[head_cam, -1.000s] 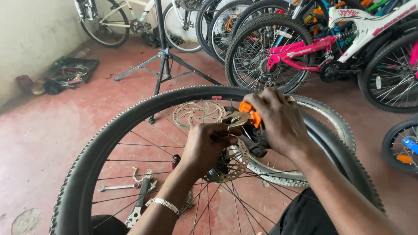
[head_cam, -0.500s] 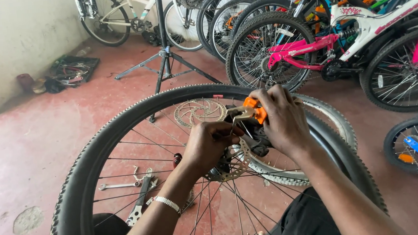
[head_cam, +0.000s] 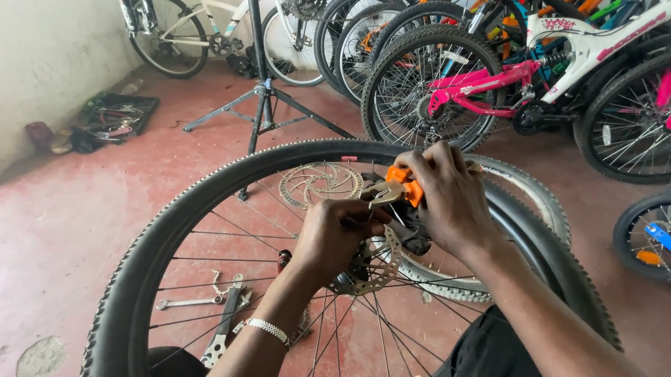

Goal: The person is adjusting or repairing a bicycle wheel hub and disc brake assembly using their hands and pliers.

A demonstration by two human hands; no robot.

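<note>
Soft, even daylight fills the room, and the pale wall (head_cam: 25, 68) is the brightest part. Shadows are weak; only a faint one lies on the red floor (head_cam: 60, 252) beyond the big wheel (head_cam: 196, 197). Everything around this wheel looks sharp, with straight lines bending slightly near the edges.

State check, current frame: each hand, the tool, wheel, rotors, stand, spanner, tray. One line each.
left hand: closed at the hub
right hand: gripping orange-handled tool
orange-handled tool: held over the hub
wheel: off the bike, upright, tyre on
hub rotor: on the hub
loose rotor: flat on floor
repair stand: upright, legs spread
spanner: lying on floor
tool tray: on floor by wall
</note>
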